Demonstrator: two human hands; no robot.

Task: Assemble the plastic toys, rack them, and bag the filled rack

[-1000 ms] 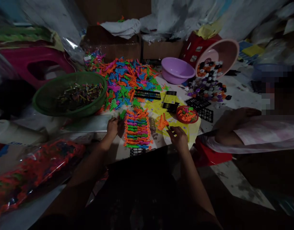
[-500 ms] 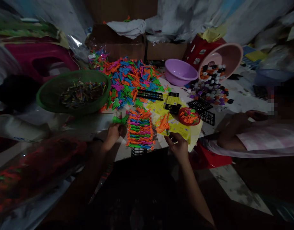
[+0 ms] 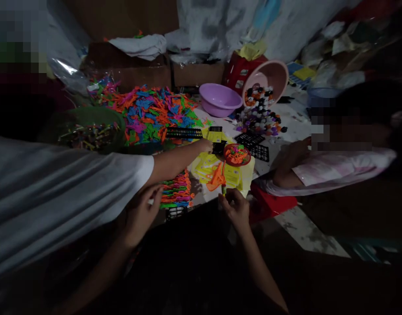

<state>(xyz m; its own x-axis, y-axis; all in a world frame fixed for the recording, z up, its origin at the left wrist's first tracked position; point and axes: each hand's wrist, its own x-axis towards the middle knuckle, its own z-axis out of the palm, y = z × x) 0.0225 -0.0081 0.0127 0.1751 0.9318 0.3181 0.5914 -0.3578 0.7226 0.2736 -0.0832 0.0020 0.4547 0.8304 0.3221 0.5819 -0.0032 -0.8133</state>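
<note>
My right hand [image 3: 236,210] pinches a thin stick with a green-yellow end [image 3: 224,189], and an orange plastic toy figure [image 3: 216,177] shows just above it. My left hand [image 3: 144,212] has its fingers curled together beside the left end of a row of colourful plastic figures [image 3: 176,190]; whether something small sits in its fingers is hard to make out. Part of that row is hidden behind another person's arm. Yellow printed cards [image 3: 232,174] lie beyond my right hand, and a small red basket [image 3: 237,162] of orange and green pieces stands near them.
A person's white sleeve [image 3: 99,192] and forearm cross from the left, the hand [image 3: 202,146] near black plastic trays [image 3: 184,133]. A heap of figures [image 3: 155,107], a purple basin [image 3: 220,100] and a tipped pink basin [image 3: 281,74] stand behind. Another person sits at right.
Another person's arm has come in from the left across the table. My view has turned right. My left hand has drawn nearer to me; my right hand still holds the stick.
</note>
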